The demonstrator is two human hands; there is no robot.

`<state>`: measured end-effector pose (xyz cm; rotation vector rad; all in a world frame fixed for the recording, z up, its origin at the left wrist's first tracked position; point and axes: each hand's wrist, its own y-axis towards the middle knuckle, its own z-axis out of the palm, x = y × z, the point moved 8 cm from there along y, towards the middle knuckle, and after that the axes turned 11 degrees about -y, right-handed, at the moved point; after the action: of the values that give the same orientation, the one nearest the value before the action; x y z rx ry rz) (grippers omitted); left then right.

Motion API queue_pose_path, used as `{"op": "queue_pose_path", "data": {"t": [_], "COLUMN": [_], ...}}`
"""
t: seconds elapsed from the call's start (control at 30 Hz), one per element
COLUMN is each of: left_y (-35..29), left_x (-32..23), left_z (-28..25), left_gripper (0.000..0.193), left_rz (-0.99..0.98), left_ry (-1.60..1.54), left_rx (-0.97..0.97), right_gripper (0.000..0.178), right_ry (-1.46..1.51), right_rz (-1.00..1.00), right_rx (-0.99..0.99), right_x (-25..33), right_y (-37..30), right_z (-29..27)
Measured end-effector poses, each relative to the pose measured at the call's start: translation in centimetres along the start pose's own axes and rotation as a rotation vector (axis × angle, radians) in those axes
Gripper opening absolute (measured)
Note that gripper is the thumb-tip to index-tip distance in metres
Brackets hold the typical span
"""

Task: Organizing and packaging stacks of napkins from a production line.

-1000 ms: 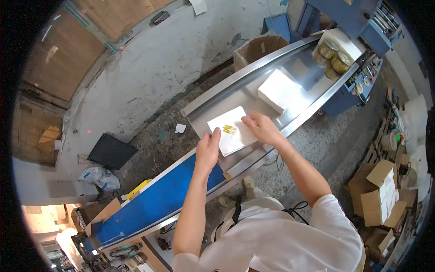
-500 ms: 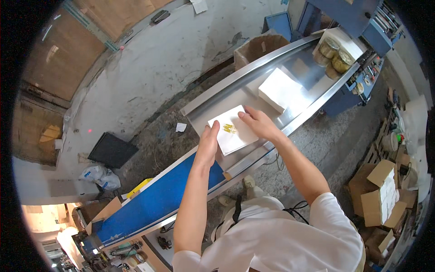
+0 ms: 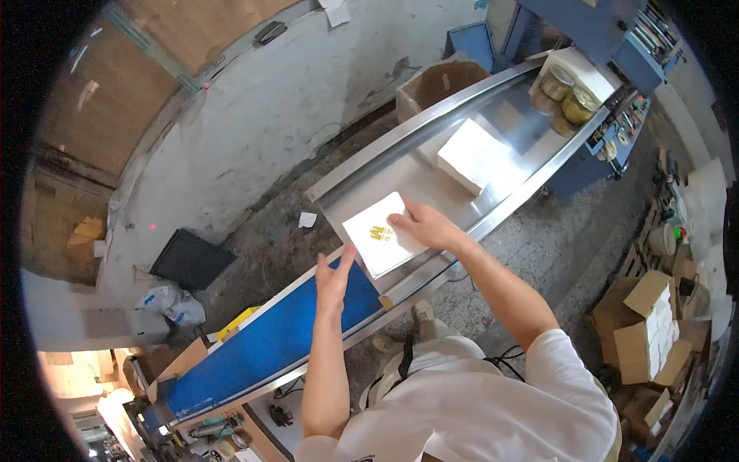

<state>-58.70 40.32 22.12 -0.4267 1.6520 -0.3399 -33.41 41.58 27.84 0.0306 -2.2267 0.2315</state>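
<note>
Left hand [image 3: 332, 286] now spreads loose beside the gold-printed paper stack [image 3: 381, 236], contact unclear, leaving right hand [image 3: 428, 228] gripping it alone at the steel tray [image 3: 422, 171]'s lower-left end.

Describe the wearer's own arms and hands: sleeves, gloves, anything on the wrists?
Left hand and right hand are both bare, no gloves. Forearms are uncovered, with no watch, bracelet, cable or marking visible. A plain white short sleeve covers the right upper arm; the left sleeve is white too, mostly cut off by the frame.
</note>
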Motion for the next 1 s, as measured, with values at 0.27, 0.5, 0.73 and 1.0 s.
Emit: {"op": "queue_pose_path", "data": {"t": [0.27,0.5,0.73,1.0], "left_y": [-2.1,-4.2,-7.3,-11.2], "left_x": [1.4,1.2,0.3,-3.7], "left_z": [3.4,-1.9,-3.0,-2.1], "left_gripper": [0.055,0.05,0.054,0.053], "left_rz": [-0.194,-0.061,-0.109,0.188], "left_ry": [-0.75,-0.83,-1.032,-0.445], "left_rx": [0.422,0.349,0.327,0.223], "right_gripper": [0.053,0.052,0.062,0.088], "right_ry": [-0.019,0.459,0.82,0.782], "right_rz": [-0.024,0.194,0.26,-0.054], "right_rx": [0.107,0.144,0.48,0.435], "right_x": [2.2,1.6,5.6,6.8], "right_y": [0.7,-1.3,-5.4,-7.0], "right_z": [2.2,3.9,6.0,5.6]}}
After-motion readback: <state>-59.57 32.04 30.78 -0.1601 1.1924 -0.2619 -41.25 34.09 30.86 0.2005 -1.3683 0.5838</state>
